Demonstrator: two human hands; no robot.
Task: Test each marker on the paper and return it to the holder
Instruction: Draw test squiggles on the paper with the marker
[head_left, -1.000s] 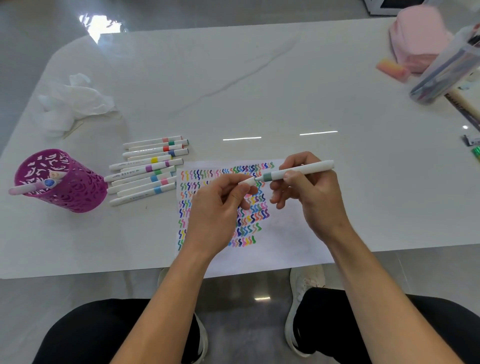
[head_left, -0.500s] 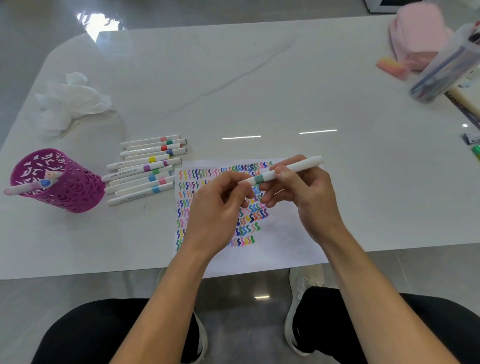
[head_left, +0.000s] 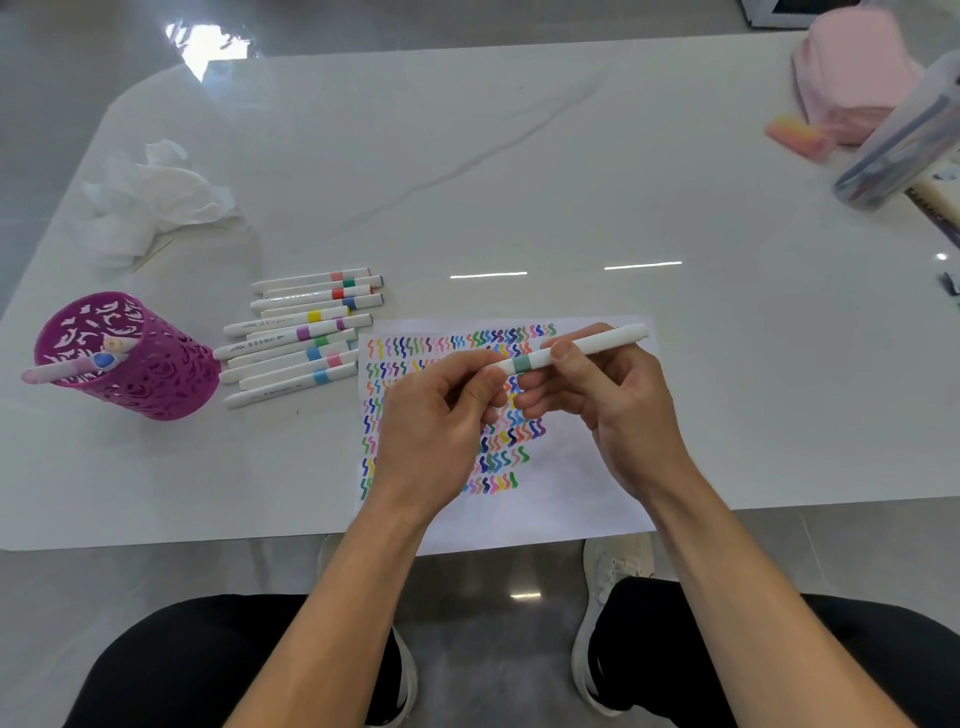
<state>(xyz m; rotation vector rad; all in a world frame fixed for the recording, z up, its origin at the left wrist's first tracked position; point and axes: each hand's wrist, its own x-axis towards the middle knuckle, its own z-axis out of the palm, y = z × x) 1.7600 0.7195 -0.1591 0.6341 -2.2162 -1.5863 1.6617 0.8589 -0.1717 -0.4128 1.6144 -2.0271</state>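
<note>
A white marker with a grey-green band (head_left: 571, 348) is held level above the paper (head_left: 550, 493), which is covered in coloured squiggles. My right hand (head_left: 618, 405) grips the marker's barrel. My left hand (head_left: 436, 426) pinches its left end, where the cap sits. A row of several white markers with coloured bands (head_left: 301, 332) lies on the table left of the paper. Further left, the purple cut-out holder (head_left: 130, 358) has a few markers in it, one sticking out to the left.
Crumpled white tissue (head_left: 150, 197) lies at the back left. At the far right are a pink pouch (head_left: 857, 73), an orange-pink eraser (head_left: 795, 136) and a clear tube of pens (head_left: 898, 140). The table's front edge runs just below the paper.
The marker and cap have come together: a gap with the tip showing one second ago is closed now. My hands have drawn closer to each other.
</note>
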